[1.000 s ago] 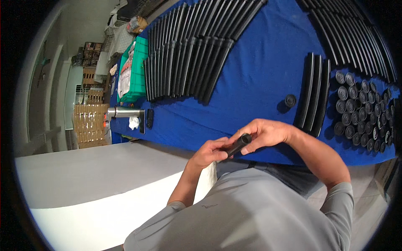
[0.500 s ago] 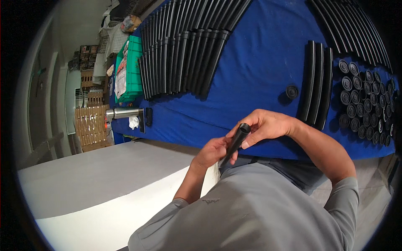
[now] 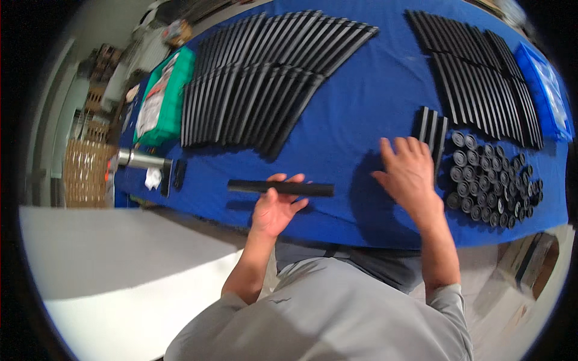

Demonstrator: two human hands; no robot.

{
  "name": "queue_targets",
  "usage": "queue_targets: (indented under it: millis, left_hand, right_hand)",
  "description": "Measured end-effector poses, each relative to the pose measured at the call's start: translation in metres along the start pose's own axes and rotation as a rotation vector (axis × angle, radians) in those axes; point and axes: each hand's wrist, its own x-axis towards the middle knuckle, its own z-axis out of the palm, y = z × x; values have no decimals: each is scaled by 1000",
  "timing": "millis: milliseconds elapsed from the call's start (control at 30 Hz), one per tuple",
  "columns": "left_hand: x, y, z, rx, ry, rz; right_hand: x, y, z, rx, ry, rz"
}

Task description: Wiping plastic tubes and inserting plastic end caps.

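The hands were apart: the left hand (image 3: 274,215) gripped a black tube (image 3: 316,190) near frame centre; the right hand (image 3: 410,175), spread, reached near the three tubes (image 3: 433,127) at right, where grasping would call for curling it.

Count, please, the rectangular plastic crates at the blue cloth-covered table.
2: the green rectangular plastic crate toward the left end of the blue cloth-covered table, and the blue rectangular plastic crate at its far right. Others could be hidden beyond the picture's rim.

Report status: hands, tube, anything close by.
Left hand holding black tube crosswise over blue cloth. Right hand spread, partly hiding three tubes. Round caps farther right.
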Motion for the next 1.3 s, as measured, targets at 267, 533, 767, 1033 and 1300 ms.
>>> queue_targets:
  millis: [267,533,767,1033,1300]
  left_hand:
    - [14,-11,-6,-48,29,45]
    - [24,-20,-4,-173,5,159]
    - [33,-14,-7,-64,50,169]
    - [33,-19,1,-35,121,215]
    - [43,-30,14,128,165,289]
  right_hand:
    - [-5,9,5,-194,-178,-83]
    - [28,-30,51,1532,-426,279]
    - [24,-39,69,1966,-531,253]
    - [19,-39,64,1967,-536,302]
    - [17,-41,70,1877,-512,242]
